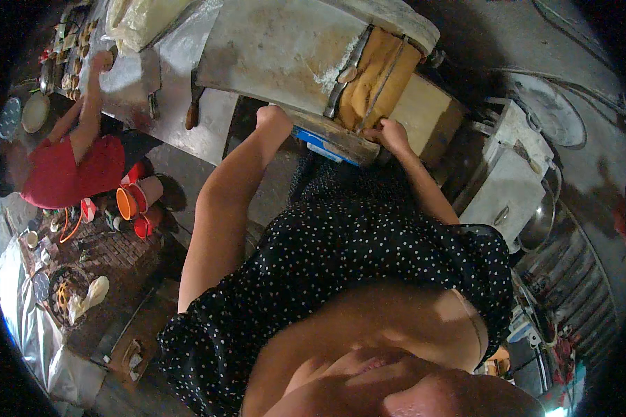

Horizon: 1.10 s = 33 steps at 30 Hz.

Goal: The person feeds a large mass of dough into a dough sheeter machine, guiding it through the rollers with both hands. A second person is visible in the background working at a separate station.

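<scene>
My left hand is closed over the left end of the front edge of a worn work table; what its fingers hold is hidden. My right hand is at the near end of a thin dark rod, fingers bent around or beside it; the grip cannot be told. The rod lies lengthwise over a thick tan slab, perhaps dough. Along the slab's left side lies a dark metal blade or bar. White powder is scattered left of it. A blue strip shows below the table's wooden edge.
A co-worker in a red shirt reaches over the counter at the left. Two flat tools with handles, one a wooden-handled blade, lie there. A plastic bag is at the back, red buckets stand below, a cardboard box is at right.
</scene>
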Tool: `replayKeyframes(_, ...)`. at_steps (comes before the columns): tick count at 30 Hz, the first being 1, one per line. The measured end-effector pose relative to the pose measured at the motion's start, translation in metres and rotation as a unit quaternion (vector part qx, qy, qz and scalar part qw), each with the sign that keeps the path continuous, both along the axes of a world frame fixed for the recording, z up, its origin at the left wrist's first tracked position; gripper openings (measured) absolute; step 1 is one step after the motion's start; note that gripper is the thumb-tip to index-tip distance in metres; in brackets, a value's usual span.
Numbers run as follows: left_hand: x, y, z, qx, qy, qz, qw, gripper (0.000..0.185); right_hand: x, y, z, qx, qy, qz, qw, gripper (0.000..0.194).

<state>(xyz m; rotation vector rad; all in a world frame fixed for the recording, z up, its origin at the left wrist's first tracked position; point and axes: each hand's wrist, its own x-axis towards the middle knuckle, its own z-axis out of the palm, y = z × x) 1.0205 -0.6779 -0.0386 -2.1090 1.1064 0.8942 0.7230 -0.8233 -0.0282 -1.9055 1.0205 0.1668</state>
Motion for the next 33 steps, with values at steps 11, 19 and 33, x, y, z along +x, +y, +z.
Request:
replayKeyframes(11, -0.013, -0.016, 0.023, 0.047, -0.021, 0.022, 0.998, 0.028, -0.002, -0.005, 0.011, 0.0, 0.075, 0.047, 0.996, 0.027)
replayKeyframes(19, -0.021, -0.022, 0.054, 0.052, -0.026, -0.134, 0.989, 0.028, 0.01, 0.003, -0.014, -0.019, 0.008, 0.042, 0.999, 0.027)
replayKeyframes(33, -0.002, 0.003, -0.018, 0.033, -0.006, 0.115, 0.993, 0.031, -0.007, -0.019, -0.005, 0.075, 0.089, 0.11, 0.987, 0.049)
